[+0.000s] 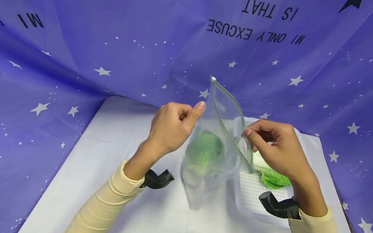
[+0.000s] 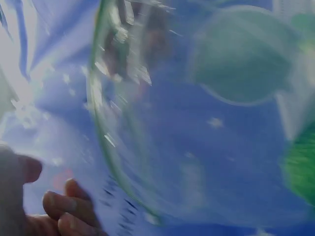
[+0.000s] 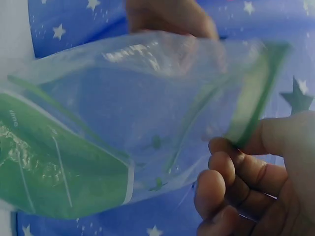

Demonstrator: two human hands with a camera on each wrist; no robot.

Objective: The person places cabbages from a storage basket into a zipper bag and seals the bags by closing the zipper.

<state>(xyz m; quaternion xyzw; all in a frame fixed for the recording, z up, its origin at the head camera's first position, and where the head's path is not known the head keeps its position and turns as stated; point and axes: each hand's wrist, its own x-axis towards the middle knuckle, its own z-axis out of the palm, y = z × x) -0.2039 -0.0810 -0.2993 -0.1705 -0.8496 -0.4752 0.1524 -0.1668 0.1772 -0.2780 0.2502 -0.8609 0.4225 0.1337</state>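
Observation:
A clear zip bag [image 1: 229,113] with a green zip strip and a small white slider [image 1: 213,79] hangs upright, its mouth spread wide. My right hand [image 1: 277,145] pinches the strip at the mouth's right side between thumb and fingers; the right wrist view shows this pinch [image 3: 236,147] up close. Beside the bag's left edge, my left hand [image 1: 173,126] has loosely bent fingers and holds nothing; a gap shows between its thumb and fingers [image 2: 69,206]. A green leafy vegetable [image 1: 205,149] shows through the bag's lower part; I cannot tell whether it is inside.
A white basket [image 1: 242,204] with a perforated bottom stands on the right of the white table [image 1: 148,219], partly behind the bag and right hand. Inside it lies a green and white cabbage leaf [image 1: 273,179]. Purple cloth [image 1: 151,63] with stars encloses the table's back and sides.

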